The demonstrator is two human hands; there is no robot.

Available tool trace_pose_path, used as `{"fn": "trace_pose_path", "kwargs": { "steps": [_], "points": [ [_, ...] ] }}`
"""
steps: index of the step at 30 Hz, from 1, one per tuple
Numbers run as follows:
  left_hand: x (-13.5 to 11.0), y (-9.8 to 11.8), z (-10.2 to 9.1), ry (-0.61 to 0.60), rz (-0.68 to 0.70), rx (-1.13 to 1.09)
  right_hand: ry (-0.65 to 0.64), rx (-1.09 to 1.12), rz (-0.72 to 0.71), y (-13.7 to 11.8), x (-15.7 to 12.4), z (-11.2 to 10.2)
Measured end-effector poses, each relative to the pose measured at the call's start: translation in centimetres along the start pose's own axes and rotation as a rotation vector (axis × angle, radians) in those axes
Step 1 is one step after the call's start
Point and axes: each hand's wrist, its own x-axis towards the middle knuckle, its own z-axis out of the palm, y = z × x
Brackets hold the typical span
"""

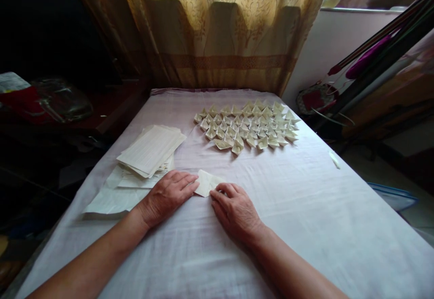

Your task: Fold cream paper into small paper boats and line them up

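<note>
A small folded piece of pale paper (205,183) lies on the white-covered table between my two hands. My left hand (172,193) rests at its left edge, fingers close together and their tips holding the paper against the cloth. At the right edge, my right hand (234,206) has its fingers curled and pinches the paper. Just beyond my left hand is a stack of pale paper sheets (149,150), slightly fanned. Under the stack a larger crinkled sheet (115,195) sticks out toward me.
Many small folded paper pieces (244,127) stand in packed rows at the table's far right. A small white object (334,160) lies near the right edge. A yellow patterned curtain (217,41) hangs behind the table (305,226). A clear jar (66,100) stands at the left.
</note>
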Motion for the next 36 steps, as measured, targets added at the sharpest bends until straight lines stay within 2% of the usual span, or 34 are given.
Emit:
{"fn": "trace_pose_path", "kwargs": {
  "steps": [4, 9, 12, 17, 24, 27, 31, 36],
  "points": [
    [0.9, -0.2, 0.1, -0.006, 0.143, 0.061, 0.003, 0.025, -0.017, 0.5, 0.2, 0.1],
    [1.6, 0.8, 0.4, 0.039, 0.192, 0.008, 0.029, 0.037, -0.041, 0.7, 0.3, -0.1],
    [1.8, 2.1, 0.4, 0.030, 0.108, -0.079, 0.034, 0.033, -0.024, 0.3, -0.1, -0.2],
    [1.8, 4.0, 0.6, -0.052, -0.102, -0.291, 0.030, 0.052, 0.069, 0.0, -0.8, -0.1],
    [2.0, 3.7, 1.3, -0.038, -0.375, -0.476, 0.081, 0.089, 0.160, 0.3, -0.6, 0.5],
    [2.3, 3.5, 1.4, -0.053, -0.427, -0.520, 0.089, 0.101, 0.194, -0.2, -0.5, 0.4],
    [2.9, 3.3, 1.4, -0.129, -0.484, -0.543, 0.135, 0.107, 0.278, -0.9, -0.2, 0.6],
    [3.4, 3.0, 1.6, -0.179, -0.482, -0.498, 0.161, 0.101, 0.352, -1.3, 0.0, 1.0]
  ]
}}
